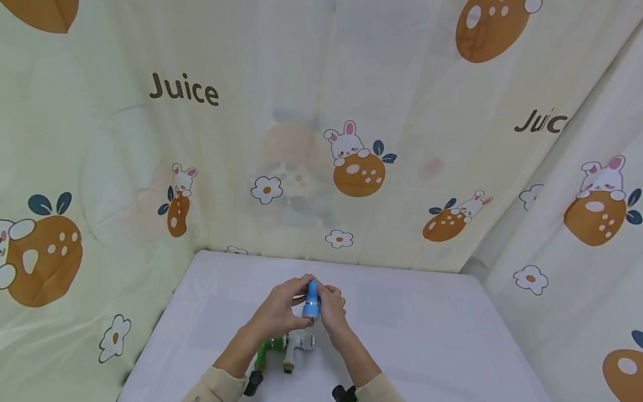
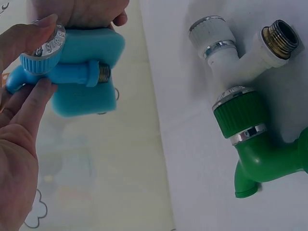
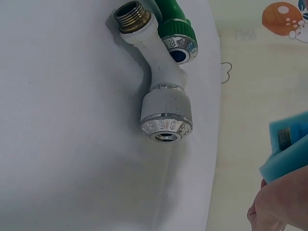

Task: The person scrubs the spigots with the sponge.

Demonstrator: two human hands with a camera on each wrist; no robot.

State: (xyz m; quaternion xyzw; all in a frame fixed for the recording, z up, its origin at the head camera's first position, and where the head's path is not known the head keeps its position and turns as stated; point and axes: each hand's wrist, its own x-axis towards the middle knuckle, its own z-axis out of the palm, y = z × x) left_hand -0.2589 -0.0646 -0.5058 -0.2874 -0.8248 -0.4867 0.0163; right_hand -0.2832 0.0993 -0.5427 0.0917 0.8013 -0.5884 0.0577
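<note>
My left hand (image 1: 281,307) holds a blue plastic tap (image 2: 72,73) above the table. Its thumb lies on the ribbed, silver-topped knob (image 2: 43,50), and fingers support the body from below. The tap's brass threaded end points away from the palm. In my right hand (image 3: 284,202) is a light blue sponge (image 2: 89,103), bent around the tap's body on the far side; that hand's fingers are partly hidden. A white tap (image 2: 231,62) and a green tap (image 2: 260,149) lie on the table close together, below the hands.
A white-covered table (image 1: 427,335) stretches out under the hands. Printed curtains (image 1: 301,111) hang behind it and at both sides. Dark objects show beside the left sleeve (image 1: 253,384) and the right sleeve (image 1: 344,393); I cannot tell what they are.
</note>
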